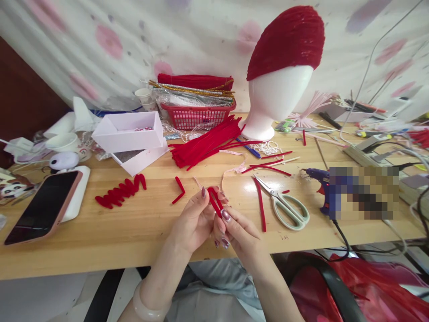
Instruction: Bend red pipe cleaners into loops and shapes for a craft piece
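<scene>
Near the table's front edge, my left hand (196,217) and my right hand (239,228) meet around a red fuzzy stem (214,201) bent into a narrow loop. The left fingers pinch its upper end, and the right thumb and fingers press on its lower end. A bent red piece (180,190) lies just left of my hands. Farther left is a row of several short red pieces (120,192). To the right, a straight red stem (260,203) lies beside scissors (284,201) with pale green handles. Behind my hands is a bundle of red stems (206,143).
A white mannequin head (276,96) with a red cap stands behind, right of a red basket (197,116). White boxes (129,132) and a phone (43,208) are on the left. A blue glue gun (320,181), power strip (365,163) and cables are on the right.
</scene>
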{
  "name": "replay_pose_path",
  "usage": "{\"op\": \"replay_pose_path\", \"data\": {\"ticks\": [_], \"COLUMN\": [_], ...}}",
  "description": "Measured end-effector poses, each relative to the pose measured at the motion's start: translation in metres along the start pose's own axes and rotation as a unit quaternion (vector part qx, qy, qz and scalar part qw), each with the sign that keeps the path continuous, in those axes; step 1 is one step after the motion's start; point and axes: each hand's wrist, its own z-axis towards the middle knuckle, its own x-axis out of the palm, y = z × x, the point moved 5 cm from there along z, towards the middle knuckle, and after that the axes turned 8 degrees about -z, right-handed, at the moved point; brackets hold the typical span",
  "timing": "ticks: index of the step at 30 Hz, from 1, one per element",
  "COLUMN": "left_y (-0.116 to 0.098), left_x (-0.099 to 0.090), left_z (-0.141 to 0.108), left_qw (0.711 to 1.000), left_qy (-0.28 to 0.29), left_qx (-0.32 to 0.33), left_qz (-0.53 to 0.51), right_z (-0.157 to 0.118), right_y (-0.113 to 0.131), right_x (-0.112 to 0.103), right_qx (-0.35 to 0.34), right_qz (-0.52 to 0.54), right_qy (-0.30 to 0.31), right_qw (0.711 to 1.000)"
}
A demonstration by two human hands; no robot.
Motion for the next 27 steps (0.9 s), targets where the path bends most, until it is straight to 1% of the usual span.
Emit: {"op": "replay_pose_path", "data": {"ticks": [2, 8, 12, 15, 17, 20, 23, 25, 27], "left_y": [0.001, 0.000, -0.001, -0.004, -0.006, -0.007, -0.007, -0.005, -0.003], "left_x": [-0.003, -0.006, -0.006, -0.004, -0.002, -0.003, -0.007, -0.008, -0.009], "left_z": [0.001, 0.003, 0.004, 0.004, 0.005, 0.006, 0.008, 0.010, 0.011], "left_qw": [1.000, 0.996, 0.995, 0.995, 0.997, 0.997, 0.995, 0.995, 0.996], "left_qy": [-0.011, -0.025, -0.039, -0.043, -0.044, -0.062, -0.075, -0.060, -0.041], "left_qx": [-0.007, 0.051, 0.053, 0.055, 0.047, 0.032, 0.050, 0.059, 0.063], "left_qz": [-0.018, -0.071, -0.076, -0.069, -0.048, -0.024, -0.045, -0.051, -0.046], "right_z": [-0.001, -0.004, -0.003, -0.003, -0.003, -0.002, -0.001, 0.000, 0.001], "right_y": [0.001, 0.006, 0.011, 0.014, 0.013, 0.007, 0.000, -0.004, -0.007], "right_x": [0.001, 0.001, 0.001, 0.001, 0.002, 0.003, 0.001, 0.000, -0.001], "right_qx": [-0.001, -0.020, -0.037, -0.050, -0.045, -0.022, -0.004, 0.005, 0.011], "right_qz": [-0.011, -0.112, -0.174, -0.192, -0.164, -0.066, 0.032, 0.061, 0.066], "right_qy": [0.010, 0.003, 0.001, -0.010, -0.001, 0.026, 0.042, 0.044, 0.040], "right_qw": [1.000, 0.994, 0.984, 0.980, 0.985, 0.997, 0.999, 0.997, 0.997]}}
